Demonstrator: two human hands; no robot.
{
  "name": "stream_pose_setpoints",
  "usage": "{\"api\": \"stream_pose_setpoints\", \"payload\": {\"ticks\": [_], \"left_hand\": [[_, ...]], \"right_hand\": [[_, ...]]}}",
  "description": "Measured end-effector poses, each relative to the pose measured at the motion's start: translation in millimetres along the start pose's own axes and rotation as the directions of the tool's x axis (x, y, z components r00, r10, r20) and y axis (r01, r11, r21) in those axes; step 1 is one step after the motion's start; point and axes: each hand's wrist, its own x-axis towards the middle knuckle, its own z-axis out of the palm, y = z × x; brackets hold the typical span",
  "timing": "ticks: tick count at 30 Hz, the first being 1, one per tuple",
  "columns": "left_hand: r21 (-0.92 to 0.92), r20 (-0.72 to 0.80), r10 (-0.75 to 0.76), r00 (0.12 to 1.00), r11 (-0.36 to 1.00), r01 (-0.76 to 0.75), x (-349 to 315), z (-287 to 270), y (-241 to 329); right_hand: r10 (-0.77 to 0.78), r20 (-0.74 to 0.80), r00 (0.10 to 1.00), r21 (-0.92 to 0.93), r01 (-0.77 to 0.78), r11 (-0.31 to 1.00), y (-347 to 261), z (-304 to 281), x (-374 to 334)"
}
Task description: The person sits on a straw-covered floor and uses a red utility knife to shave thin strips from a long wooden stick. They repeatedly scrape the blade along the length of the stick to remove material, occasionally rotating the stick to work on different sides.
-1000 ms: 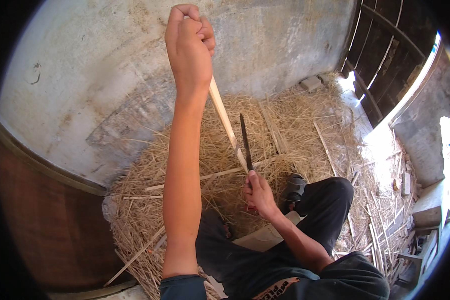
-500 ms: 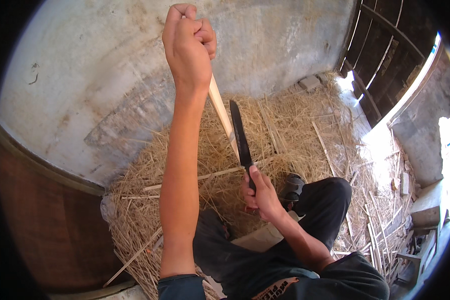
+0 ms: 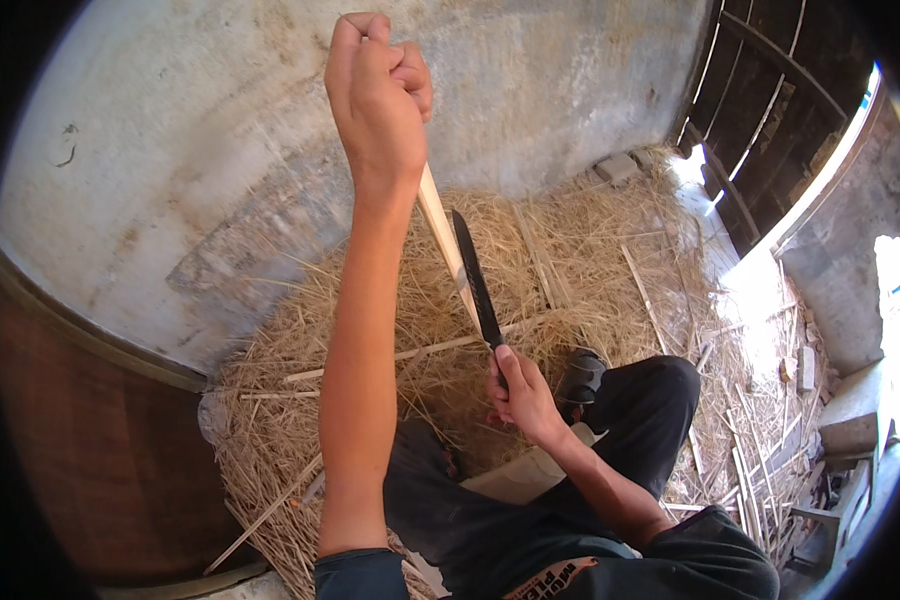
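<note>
High up in front of the wall, my left hand (image 3: 378,95) is closed around the upper end of a pale, narrow wooden strip (image 3: 440,225). The strip slants down from that fist toward my other hand, its upper part hidden behind my wrist. My right hand (image 3: 523,396) grips the handle of a knife (image 3: 477,280) with a long dark blade. The blade points up and lies along the right side of the strip, close against its lower part. Whether the edge bites into the wood I cannot tell. The strip's lower end is hidden near my right hand.
Straw-like shavings (image 3: 590,250) and loose thin strips cover the floor around my bent legs (image 3: 640,410). A stained wall (image 3: 220,130) rises ahead. Brick pieces (image 3: 618,168) lie at its foot. A brown wooden panel (image 3: 90,430) stands at the left, dark slatted boards (image 3: 770,100) at the right.
My right hand and the knife have shifted slightly down, and the blade now lies closer to the strip. My left hand is almost still, keeping its grip.
</note>
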Motion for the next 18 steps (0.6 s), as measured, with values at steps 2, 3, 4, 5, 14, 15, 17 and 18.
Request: {"api": "stream_pose_setpoints", "payload": {"ticks": [2,3,4,5,14,15,17,18], "left_hand": [[0.002,0.018,0.024,1.0,1.0,-0.024,1.3,-0.4,1.3],[-0.014,0.004,0.011,1.0,1.0,-0.011,0.1,2.2,1.5],[-0.024,-0.01,-0.001,1.0,1.0,0.001,-2.3,6.9,2.1],[-0.036,-0.027,-0.016,1.0,0.999,0.015,-4.2,9.9,3.2],[0.129,-0.101,0.079,0.992,0.99,-0.065,-11.1,29.6,1.6],[0.102,-0.104,0.057,0.993,0.994,-0.047,-9.8,26.6,2.5],[0.045,-0.115,0.006,0.993,0.999,-0.001,-8.1,18.3,3.5],[0.047,-0.117,0.012,0.993,0.999,-0.006,-7.5,17.7,3.6]], "right_hand": [[-0.026,-0.01,1.0,0.06,0.027,0.998,-9.1,1.5,-0.9],[-0.039,-0.015,0.999,0.09,0.04,0.995,-14.1,2.4,-1.5],[-0.099,-0.035,0.994,0.106,0.102,0.989,-23.4,4.4,-4.7],[-0.155,-0.058,0.986,0.118,0.161,0.98,-36.2,7.0,-12.1],[0.017,0.102,0.995,-0.012,-0.016,1.0,-4.5,-11.1,9.0],[0.038,0.09,0.995,0.016,-0.04,0.999,-10.4,-11.6,3.4],[0.091,0.064,0.994,0.068,-0.095,0.993,-22.8,-13.1,-8.4],[0.018,0.035,0.999,0.053,-0.02,0.998,-29.8,-11.4,-12.1]]}}
